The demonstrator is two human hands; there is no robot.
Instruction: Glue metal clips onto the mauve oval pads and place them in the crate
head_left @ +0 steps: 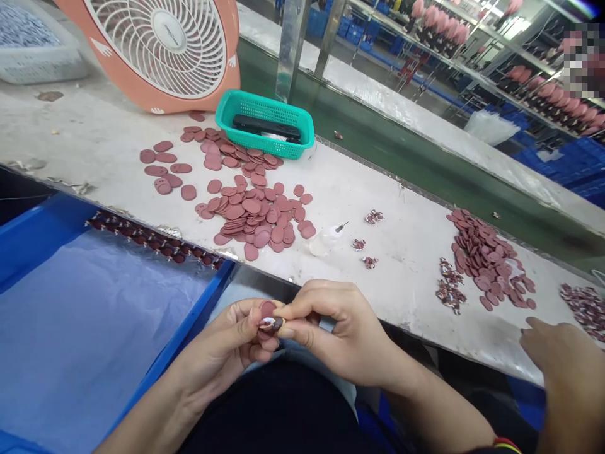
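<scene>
My left hand (241, 331) is closed around a reddish-brown oval disc (267, 308), held between thumb and fingers. Against that disc sits a small dark brown and white molded piece (271, 323), and my right hand (335, 328) pinches its right side between thumb and forefinger. Both hands meet just in front of the table's near edge. Beyond them on the table lies a heap of similar oval discs (255, 214). A translucent white bottle with a dark needle tip (324, 241) rests beside the heap. Small brown and white pieces (369, 262) lie to its right.
An orange fan (165, 47) and a green basket (265, 124) holding a black object stand at the back. A blue bin (94, 328) lined with plastic sits at left. On the right, another person's hand (562, 359) is near more discs (491, 258) and small pieces (585, 309).
</scene>
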